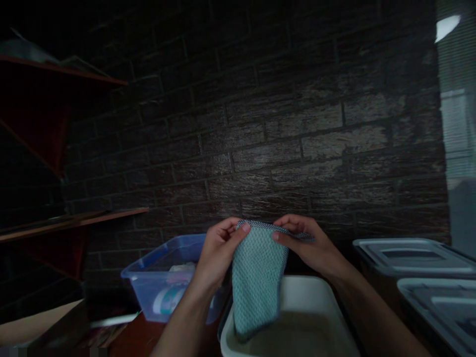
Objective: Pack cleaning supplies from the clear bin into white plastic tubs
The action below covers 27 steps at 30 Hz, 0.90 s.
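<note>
A teal textured cloth (258, 277) with a dark checkered edge hangs down between my two hands. My left hand (223, 243) pinches its upper left corner, the thumb lying over the front. At the upper right, my right hand (303, 240) grips the same edge between thumb and fingers, and a bit of the cloth sticks out to the right past the thumb. Below the hands stands a white rectangular tub (312, 297); the lower end of the cloth hangs over its left part. I cannot tell whether the cloth touches the tub.
Left of the tub is a translucent blue plastic bin (139, 285) with a white-and-teal item inside. Two clear lids (412, 250) lie at the right. Wooden shelves (107, 217) jut out at the left, above an open cardboard box (48, 322). A dark brick wall (260, 148) rises behind.
</note>
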Motion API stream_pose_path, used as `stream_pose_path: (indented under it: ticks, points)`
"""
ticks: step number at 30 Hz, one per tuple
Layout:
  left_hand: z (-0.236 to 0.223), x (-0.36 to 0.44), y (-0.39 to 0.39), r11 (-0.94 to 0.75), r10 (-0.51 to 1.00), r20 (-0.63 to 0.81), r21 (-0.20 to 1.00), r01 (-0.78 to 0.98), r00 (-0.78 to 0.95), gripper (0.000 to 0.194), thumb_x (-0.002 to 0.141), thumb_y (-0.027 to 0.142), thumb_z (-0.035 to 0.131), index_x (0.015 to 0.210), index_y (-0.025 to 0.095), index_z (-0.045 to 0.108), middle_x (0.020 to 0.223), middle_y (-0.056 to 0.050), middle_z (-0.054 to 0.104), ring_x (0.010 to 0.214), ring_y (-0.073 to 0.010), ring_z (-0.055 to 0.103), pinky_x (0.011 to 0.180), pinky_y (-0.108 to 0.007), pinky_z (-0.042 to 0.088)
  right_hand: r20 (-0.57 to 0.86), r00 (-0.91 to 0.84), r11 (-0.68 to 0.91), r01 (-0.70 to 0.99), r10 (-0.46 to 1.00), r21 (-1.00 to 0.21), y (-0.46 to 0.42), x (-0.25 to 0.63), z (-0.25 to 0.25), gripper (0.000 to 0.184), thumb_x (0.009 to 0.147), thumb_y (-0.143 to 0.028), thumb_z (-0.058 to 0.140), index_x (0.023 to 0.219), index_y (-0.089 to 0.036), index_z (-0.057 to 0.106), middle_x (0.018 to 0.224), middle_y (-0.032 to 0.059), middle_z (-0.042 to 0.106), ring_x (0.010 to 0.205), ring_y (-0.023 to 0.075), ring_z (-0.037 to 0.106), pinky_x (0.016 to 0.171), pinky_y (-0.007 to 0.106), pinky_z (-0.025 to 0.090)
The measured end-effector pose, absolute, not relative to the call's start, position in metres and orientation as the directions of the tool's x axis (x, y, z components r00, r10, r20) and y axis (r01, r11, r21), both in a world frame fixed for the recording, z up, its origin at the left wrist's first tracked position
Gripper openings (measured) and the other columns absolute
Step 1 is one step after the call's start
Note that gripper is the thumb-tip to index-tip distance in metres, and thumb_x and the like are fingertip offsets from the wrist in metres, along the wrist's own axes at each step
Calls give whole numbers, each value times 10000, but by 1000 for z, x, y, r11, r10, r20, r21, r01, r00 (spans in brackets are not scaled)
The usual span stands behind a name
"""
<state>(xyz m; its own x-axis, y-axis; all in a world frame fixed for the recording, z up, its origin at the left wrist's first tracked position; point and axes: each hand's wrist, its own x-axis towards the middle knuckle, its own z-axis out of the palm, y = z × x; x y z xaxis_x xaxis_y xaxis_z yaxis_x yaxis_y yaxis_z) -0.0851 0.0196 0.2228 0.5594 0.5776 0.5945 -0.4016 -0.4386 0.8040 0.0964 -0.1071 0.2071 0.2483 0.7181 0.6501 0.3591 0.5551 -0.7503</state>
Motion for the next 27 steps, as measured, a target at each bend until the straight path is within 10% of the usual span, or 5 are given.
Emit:
stream_pose_path:
  ticks: [6,10,15,27]
  points:
    - [226,-87,13,-588,562,682,727,-354,467,169,823,325,808,830,172,736,736,0,682,661,-117,585,616,-213,458,594,-91,600,139,800,-787,-133,100,221,801,699,-357,900,1421,-287,562,1377,77,644,1273,280,593,1056,424,474]
    - [223,-85,5,-624,514,679,715,-316,524,151,830,317,803,834,179,741,705,2,672,631,-115,564,580,-216,431,710,11,702,140,704,-699,-140,99,226,623,837,-550,748,1376,-261,627,1345,105,668,1284,303,591,1120,482,413]
    - [221,-84,-10,-607,463,651,727,-319,602,155,815,321,811,858,185,750,730,-19,701,656,-145,599,594,-243,451,617,24,486,591,787,-643,-135,90,222,282,897,-476,709,981,-214,773,879,24,727,816,200,663,717,302,511]
    - [216,-78,-11,-648,459,639,716,-260,618,206,875,383,733,803,190,721,673,-8,642,599,-135,521,539,-240,373,640,-14,488,661,768,-570,-130,88,218,349,996,-461,552,779,-195,615,686,-22,522,631,129,466,547,243,327]
